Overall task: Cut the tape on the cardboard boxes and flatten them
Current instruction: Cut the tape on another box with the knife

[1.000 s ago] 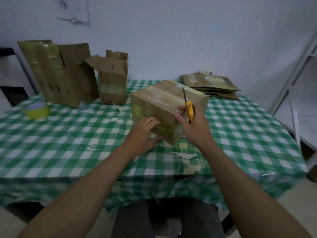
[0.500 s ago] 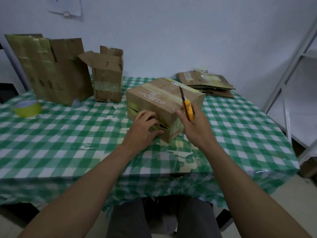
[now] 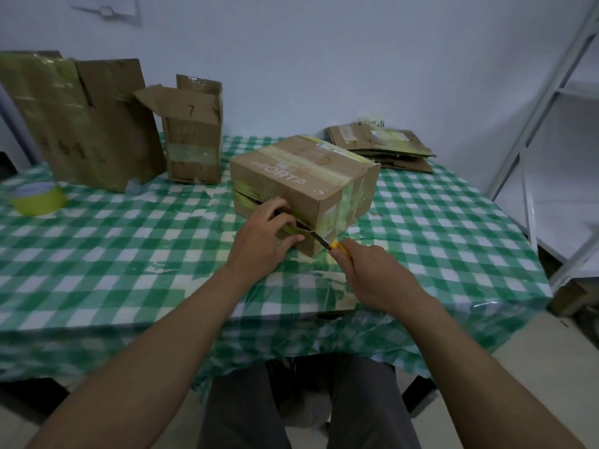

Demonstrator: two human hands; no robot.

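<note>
Head: left hand (image 3: pixel 262 244), knife (image 3: pixel 328 244) touching box (image 3: pixel 304 176).

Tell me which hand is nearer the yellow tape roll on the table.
Left. The left hand holds the front of the box, well right of the tape roll; the right hand, gripping the knife at the box's near corner, lies even farther right.
</note>
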